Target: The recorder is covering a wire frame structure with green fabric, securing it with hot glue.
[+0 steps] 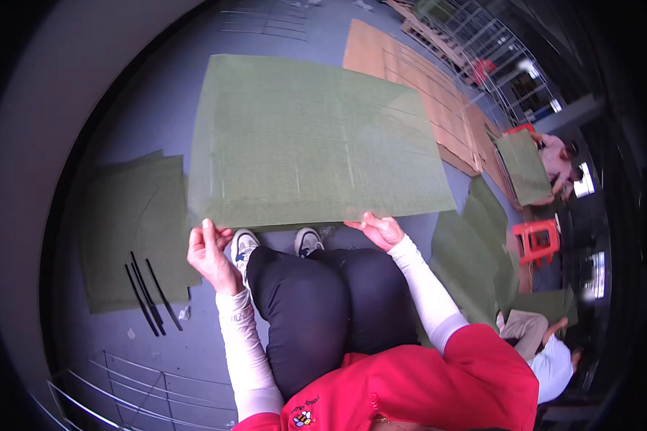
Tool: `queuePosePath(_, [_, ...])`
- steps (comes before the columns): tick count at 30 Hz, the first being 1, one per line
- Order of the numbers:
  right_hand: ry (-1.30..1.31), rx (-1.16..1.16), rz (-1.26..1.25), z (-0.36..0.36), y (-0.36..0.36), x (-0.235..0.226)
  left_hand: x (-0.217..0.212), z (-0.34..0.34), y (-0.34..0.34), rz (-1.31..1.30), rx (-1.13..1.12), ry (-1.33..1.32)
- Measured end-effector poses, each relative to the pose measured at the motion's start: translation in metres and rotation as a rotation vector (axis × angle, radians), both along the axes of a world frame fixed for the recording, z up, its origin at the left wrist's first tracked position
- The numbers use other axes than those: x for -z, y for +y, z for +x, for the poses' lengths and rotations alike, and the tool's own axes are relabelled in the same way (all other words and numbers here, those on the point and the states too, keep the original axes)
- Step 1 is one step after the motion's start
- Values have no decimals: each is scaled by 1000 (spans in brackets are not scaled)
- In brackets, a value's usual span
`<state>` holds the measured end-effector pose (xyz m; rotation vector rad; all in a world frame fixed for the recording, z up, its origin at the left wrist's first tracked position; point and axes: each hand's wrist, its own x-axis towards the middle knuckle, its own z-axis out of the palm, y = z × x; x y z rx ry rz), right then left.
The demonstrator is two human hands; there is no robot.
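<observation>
Across the upper middle of the frame, holding one olive-green rectangular sheet of thin, faintly creased, woven-looking material (316, 144) by its near edge: pinching close to the left corner with the bare left hand (213, 255), closing thumb and partly hidden fingers of the bare right hand (382, 231) short of the right corner. At lower left, counting at least three slim, straight black strips (164, 295), overlapping on darker green flat sheets (129, 215) too layered to number.

Soft light, black rim
Over here the floor (158, 129) is evenly lit with faint shadows; white openings (584, 179) glare at right (nearly blown out), while straight lines bow and dim toward the edges.
</observation>
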<state>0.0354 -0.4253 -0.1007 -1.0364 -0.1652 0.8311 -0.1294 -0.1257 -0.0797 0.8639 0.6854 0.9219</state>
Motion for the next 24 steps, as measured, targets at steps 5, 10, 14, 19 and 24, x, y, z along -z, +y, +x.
queuePosePath(5, [81,24,36,8,10,13,11,1,6,35,4,86])
queuePosePath(10, [60,19,16,7,-2,12,11,10,-4,72,26,87])
queuePosePath(14, [48,-8,37,4,2,16,5,1,-3,89,35,87])
queuePosePath(19, [0,-21,-68,5,1,9,12,-1,2,88,49,95])
queuePosePath(24, [-6,1,-37,1,-2,5,11,0,0,95,62,112])
